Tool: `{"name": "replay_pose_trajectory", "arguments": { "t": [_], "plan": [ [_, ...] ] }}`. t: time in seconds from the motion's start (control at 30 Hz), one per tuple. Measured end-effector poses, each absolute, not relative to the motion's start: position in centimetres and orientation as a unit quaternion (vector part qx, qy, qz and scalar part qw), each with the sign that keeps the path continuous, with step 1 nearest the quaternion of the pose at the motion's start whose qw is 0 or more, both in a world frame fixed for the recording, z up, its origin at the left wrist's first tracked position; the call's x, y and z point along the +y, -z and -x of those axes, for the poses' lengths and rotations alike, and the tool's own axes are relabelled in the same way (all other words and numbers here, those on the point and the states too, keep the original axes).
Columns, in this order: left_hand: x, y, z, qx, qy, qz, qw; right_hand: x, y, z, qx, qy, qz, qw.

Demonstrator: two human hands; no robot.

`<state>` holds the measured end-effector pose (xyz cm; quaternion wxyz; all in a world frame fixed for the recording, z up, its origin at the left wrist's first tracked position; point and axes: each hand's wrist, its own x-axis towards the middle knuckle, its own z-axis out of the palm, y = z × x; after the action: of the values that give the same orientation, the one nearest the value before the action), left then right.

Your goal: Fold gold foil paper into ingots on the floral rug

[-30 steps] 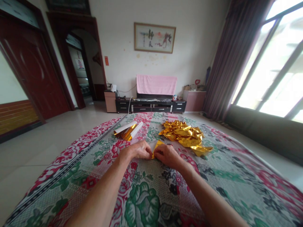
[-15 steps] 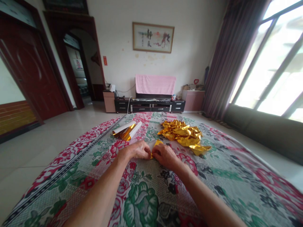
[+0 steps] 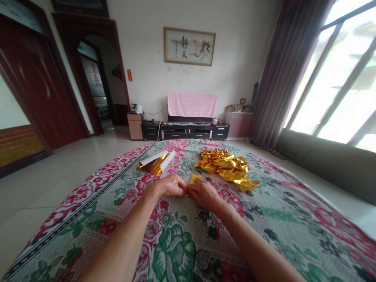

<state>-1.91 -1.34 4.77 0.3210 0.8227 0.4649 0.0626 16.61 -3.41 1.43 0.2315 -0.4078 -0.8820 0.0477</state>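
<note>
Between my two hands is a small piece of gold foil paper, its back whitish, held low over the patterned cloth. My left hand pinches its near left edge with fingers pressed together. My right hand is closed on the near right side, its fingertips almost touching those of the left. Much of the paper is hidden by the fingers. Just beyond and to the right lies a heap of folded gold foil pieces. Curled sheets of gold foil paper with white backs rest beyond my left hand.
A flowered cloth in red, green and grey covers the round table. Past its far edge stands a black low cabinet, with a pink cloth draped over a dark screen. A window and a curtain are at the right.
My right fingers have shifted slightly to the left along the foil paper's near edge. The left hand stays nearly in place, and the heap and curled sheets lie as before.
</note>
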Motion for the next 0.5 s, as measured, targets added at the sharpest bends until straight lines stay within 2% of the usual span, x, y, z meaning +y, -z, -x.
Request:
{"name": "replay_pose_trajectory", "arguments": {
  "t": [0.5],
  "plan": [
    [-1.28, -4.42, 1.68, 0.481, -0.077, -0.822, 0.295, -3.40, -1.63, -16.48, -0.876, -0.041, 0.428, 0.220]
  ]
}}
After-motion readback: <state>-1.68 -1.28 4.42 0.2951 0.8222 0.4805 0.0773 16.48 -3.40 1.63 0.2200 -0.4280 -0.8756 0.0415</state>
